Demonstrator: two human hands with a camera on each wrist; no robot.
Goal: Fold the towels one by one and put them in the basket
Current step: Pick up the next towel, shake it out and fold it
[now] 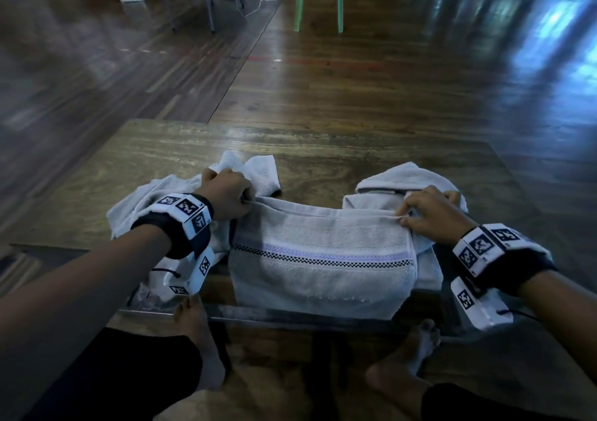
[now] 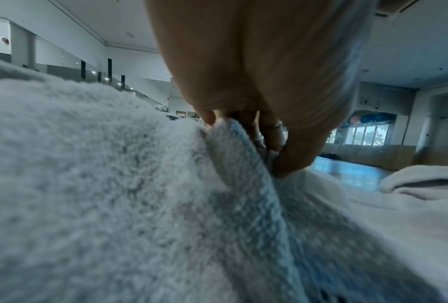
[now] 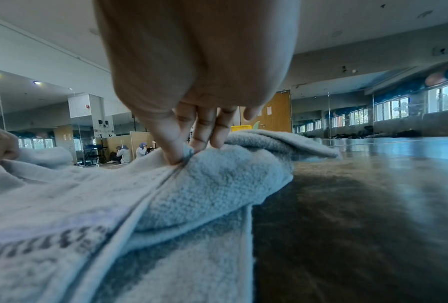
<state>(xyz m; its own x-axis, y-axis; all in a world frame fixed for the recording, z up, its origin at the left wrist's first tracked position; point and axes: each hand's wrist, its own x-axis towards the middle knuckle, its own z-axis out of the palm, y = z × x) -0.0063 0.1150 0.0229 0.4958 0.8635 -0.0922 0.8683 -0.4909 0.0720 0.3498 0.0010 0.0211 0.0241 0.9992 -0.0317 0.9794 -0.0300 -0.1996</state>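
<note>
Head view: both hands point(image 1: 329, 207) pinch fluffy grey towel point(image 1: 323, 259).

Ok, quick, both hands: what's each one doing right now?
Left hand: closed, pinching the far left corner of the towel.
Right hand: closed, pinching the towel's far right corner.

A pale grey towel point(image 1: 323, 256) with a checkered stripe lies folded, draping over the table's point(image 1: 323, 149) near edge. Other pale towels point(image 1: 410, 178) lie crumpled behind it.
</note>
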